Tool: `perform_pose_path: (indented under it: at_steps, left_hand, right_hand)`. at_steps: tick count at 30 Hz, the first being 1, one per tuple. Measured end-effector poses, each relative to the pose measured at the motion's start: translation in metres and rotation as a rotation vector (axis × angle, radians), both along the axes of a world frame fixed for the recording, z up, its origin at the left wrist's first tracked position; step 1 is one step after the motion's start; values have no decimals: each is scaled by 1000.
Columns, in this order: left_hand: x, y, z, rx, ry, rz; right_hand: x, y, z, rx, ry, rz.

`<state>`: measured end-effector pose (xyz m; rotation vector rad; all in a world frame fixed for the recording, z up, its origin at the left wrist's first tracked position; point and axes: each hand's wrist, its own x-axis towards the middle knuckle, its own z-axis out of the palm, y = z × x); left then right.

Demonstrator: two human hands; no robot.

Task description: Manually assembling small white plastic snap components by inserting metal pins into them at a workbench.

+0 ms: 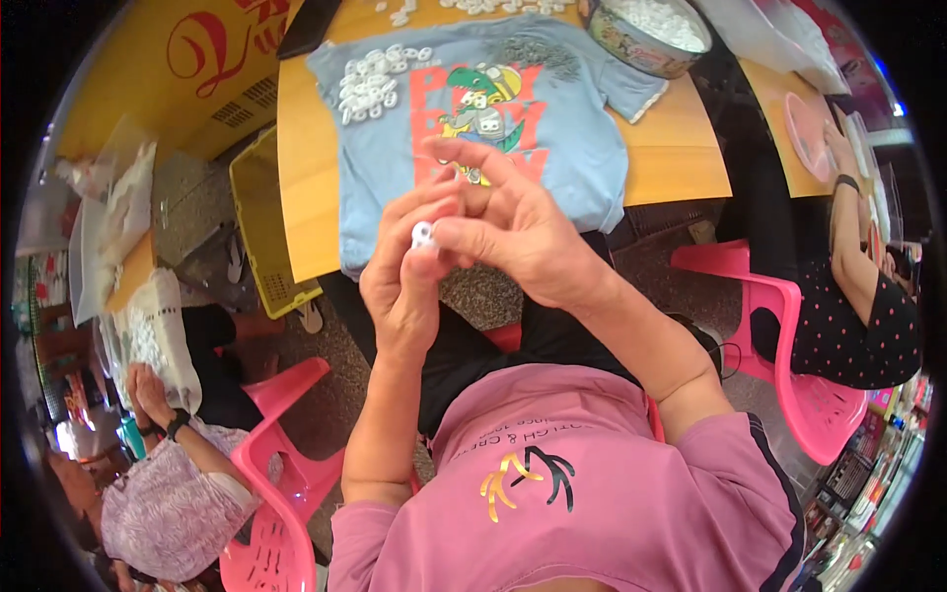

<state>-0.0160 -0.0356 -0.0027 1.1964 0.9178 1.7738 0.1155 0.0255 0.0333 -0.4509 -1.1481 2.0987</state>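
Note:
Both my hands are raised above the near edge of a light blue T-shirt spread on the table. Between the fingertips of my left hand sits a small white plastic piece with a dark hole. My right hand comes in from the right, its thumb pressing against the piece while its index finger stretches out beyond. The other right fingers are partly hidden behind the hands. Similar white pieces lie heaped on the shirt's left side, and many tiny dark bits are scattered at its upper right.
A round tin full of white pieces stands at the table's far right. More white pieces lie along the far edge. A yellow crate is left of the wooden table. Co-workers sit on pink chairs at both sides.

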Motion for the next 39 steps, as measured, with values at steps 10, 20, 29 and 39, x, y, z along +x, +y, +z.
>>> perform_pose_path:
  at_steps: [10,20,29,39]
  left_hand:
    - [-9,-4,-3,98,-18,84]
    - [-45,4,2,-90,-105,135]
    - [-181,15,-41,-428,573,705]
    - [-83,24,-16,-185,487,566]
  right_hand:
    - [-19,-3,3,40,52,49]
    - [-17,23,-3,165,-227,91]
    - [6,135,-34,939,-856,-438]
    - [-66,168,-48,1218,-1096,-459]
